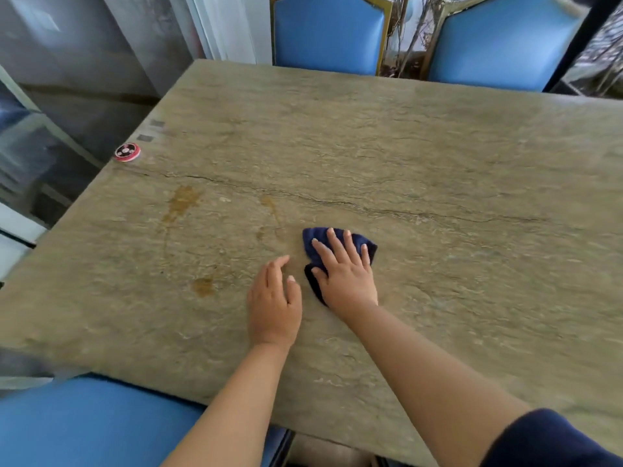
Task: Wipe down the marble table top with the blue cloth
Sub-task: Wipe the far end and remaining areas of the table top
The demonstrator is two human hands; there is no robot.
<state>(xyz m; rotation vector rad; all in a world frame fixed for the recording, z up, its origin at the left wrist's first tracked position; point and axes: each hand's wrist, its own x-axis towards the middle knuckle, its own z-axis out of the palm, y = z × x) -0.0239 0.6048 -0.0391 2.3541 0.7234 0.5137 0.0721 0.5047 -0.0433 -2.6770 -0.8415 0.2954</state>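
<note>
Fingers [337, 244] of the right hand [347, 278] lay spread flat, pressing the blue cloth [337, 251] onto the marble table top [438, 163]; the left hand [273, 305] rested open just beside it, empty.

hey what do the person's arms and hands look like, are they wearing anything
Both forearms are bare, and neither the left hand nor the right hand wears gloves or visible jewellery. A dark navy short sleeve shows on the right upper arm; the fingernails look short and unpainted.

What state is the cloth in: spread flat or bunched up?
Bunched up. The cloth lies as a small crumpled wad on the table, mostly covered by the right hand pressing it flat-palmed.
</note>
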